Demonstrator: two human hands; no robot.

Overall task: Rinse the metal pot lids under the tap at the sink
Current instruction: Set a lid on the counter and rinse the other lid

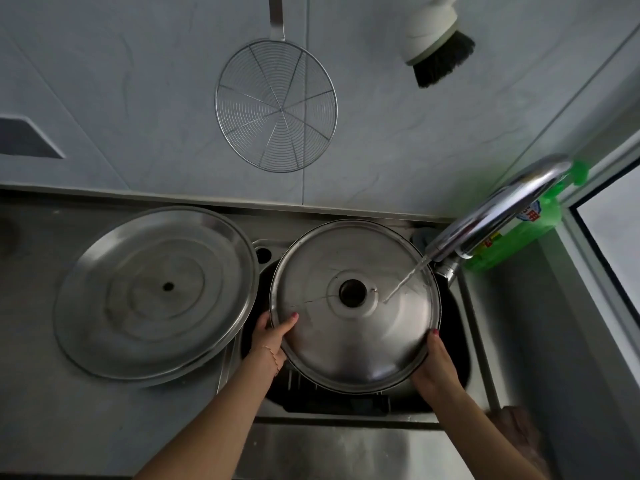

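We hold the lid (pixel 355 306) over the sink (pixel 464 368) at centre frame, left hand (pixel 272 344) and right hand (pixel 434 362) clasping opposite rims, tilted so the tap (pixel 491 216) stream sheets off; the second lid (pixel 156 292) waits on the table (pixel 69 427).

wire skimmer (pixel 276 107) hanging on wall, brush (pixel 438 46) (black bristles), green bottle (pixel 516 233)

- I have both forearms reaching in from 6 o'clock, angled toward each other.
- My left hand (pixel 268 344) grips at 8 o'clock, thumb on top.
- My right hand (pixel 437 365) grips at 4 o'clock, fingers curled under.
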